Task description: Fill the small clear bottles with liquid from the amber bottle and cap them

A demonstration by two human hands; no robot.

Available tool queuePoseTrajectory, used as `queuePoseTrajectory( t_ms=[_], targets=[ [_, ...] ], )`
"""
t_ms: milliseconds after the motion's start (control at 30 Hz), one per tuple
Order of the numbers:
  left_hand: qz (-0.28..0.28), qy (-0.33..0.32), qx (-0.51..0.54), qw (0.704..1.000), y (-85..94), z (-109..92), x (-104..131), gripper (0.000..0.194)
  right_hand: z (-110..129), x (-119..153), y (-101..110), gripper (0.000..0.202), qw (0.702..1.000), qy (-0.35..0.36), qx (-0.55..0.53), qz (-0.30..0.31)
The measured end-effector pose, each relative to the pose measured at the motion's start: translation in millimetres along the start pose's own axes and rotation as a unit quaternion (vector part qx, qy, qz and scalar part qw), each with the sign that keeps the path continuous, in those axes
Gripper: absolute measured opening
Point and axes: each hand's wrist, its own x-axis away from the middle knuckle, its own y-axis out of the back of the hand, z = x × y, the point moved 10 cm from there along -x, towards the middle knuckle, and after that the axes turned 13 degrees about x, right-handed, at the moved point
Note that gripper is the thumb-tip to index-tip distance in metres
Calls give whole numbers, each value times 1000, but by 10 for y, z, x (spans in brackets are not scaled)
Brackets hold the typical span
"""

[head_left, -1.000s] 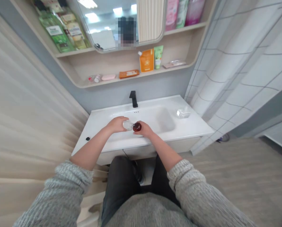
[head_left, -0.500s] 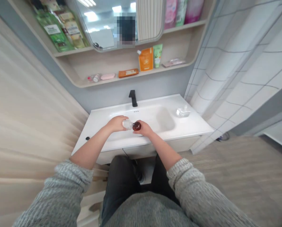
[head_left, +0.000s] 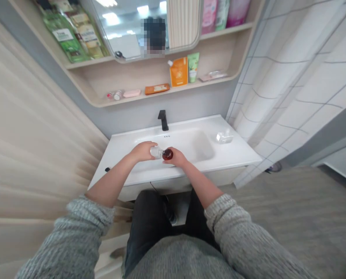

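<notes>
Okay so dead centre there's a small dark reddish-brown bottle and, at its nine o'clock, a clear container; they're held up close together over the front part of the white sink. There's a little dark bit right where they meet, but it's too small to make out, and I can't tell if the two actually touch. The left hand comes in from nine o'clock with its fingers wrapped round the clear one, and the right hand grips the brown one from three o'clock, so both hands are full. Black tap is at twelve, just behind the basin. Another see-through item sits on the counter between two and three, and a small black round thing is between eight and nine. Higher up on the shelf: flat orange packet around twelve, orange pouch a touch past it beside a green tube, and a pink bar-shaped thing at eleven. Beige curtain hangs way out at nine.
</notes>
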Motion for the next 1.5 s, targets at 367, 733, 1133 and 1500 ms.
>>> queuePoseTrajectory(
  t_ms=[367,733,1133,1500],
  targets=[
    [8,-5,-14,1000,-5,-12,-16,79,-16,1,-1,70,1000,-1,-6,0],
    [11,-1,-23,1000,16,-54,-19,79,-5,2,-1,67,1000,4,-17,-6],
    [14,5,-26,1000,42,-67,-20,79,-50,-5,-33,70,1000,5,-17,-4],
    [13,4,-22,1000,54,-79,-20,79,-36,-1,-20,70,1000,-2,-10,0]
  ],
)
